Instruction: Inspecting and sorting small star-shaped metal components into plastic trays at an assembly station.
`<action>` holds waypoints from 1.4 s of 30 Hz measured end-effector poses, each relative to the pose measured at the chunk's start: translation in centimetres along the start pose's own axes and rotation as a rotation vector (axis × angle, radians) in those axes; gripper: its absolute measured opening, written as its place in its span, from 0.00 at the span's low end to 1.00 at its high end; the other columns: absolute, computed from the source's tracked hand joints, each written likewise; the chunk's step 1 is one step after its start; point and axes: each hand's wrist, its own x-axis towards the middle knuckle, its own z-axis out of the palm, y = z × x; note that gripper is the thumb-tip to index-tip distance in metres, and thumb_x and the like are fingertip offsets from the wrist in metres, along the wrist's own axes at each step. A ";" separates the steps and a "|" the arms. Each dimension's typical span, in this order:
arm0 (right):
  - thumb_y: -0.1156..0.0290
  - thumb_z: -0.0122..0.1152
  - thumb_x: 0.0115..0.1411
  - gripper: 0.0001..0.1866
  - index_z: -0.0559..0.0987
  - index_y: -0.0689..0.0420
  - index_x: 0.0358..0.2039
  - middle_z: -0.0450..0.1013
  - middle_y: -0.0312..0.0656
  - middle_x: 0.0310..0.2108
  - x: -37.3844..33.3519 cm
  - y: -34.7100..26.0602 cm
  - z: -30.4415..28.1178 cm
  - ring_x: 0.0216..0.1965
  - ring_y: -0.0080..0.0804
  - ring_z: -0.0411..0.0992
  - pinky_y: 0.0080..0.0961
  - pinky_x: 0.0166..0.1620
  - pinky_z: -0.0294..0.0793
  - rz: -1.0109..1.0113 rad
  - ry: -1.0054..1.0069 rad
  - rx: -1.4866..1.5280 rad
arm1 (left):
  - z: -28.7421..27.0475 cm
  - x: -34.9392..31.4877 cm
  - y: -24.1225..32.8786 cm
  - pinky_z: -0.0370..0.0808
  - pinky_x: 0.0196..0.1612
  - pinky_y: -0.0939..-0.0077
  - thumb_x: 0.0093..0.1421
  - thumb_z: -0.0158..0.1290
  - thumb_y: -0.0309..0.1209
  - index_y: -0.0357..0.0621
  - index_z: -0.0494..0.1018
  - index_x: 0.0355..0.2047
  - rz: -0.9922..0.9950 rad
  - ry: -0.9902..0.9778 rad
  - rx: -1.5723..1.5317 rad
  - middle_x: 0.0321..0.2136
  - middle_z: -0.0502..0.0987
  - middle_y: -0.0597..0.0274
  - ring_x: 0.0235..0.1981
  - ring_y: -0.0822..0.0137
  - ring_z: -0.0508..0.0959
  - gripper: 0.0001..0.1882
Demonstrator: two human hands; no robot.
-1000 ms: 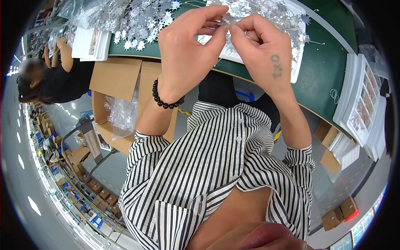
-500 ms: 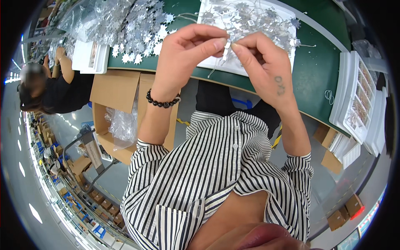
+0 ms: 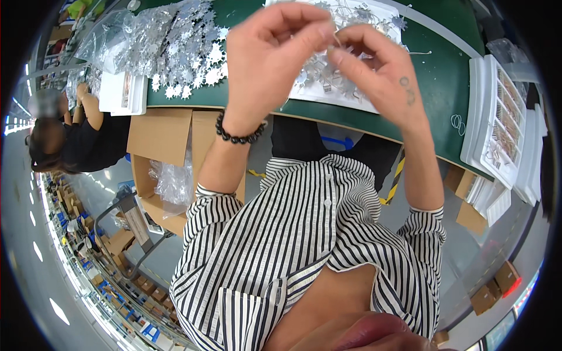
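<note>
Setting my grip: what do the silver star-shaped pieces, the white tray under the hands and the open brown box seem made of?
Silver star-shaped pieces: thin metal or metallized plastic, judging by bright glints. White tray: probably smooth plastic; even colour, slight sheen. Open brown box: cardboard, matte; creased flaps.

Pretty roomy place tbh: green worktable [image 3: 439,111] up front, plain grey floor [image 3: 459,245] with a black-and-yellow strip [image 3: 396,182], long box-filled racks [image 3: 126,298] off to the left, bright oblong lights [image 3: 58,312] past those.
</note>
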 end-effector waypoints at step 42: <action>0.73 0.60 0.66 0.07 0.81 0.63 0.38 0.71 0.35 0.19 -0.8 -1.0 3.2 0.21 0.20 0.67 0.16 0.29 0.68 0.252 0.111 0.122 | -7.8 -1.7 -5.5 0.81 0.38 0.79 0.61 0.61 0.19 0.34 0.76 0.48 0.066 0.182 0.066 0.38 0.79 0.57 0.34 0.67 0.82 0.15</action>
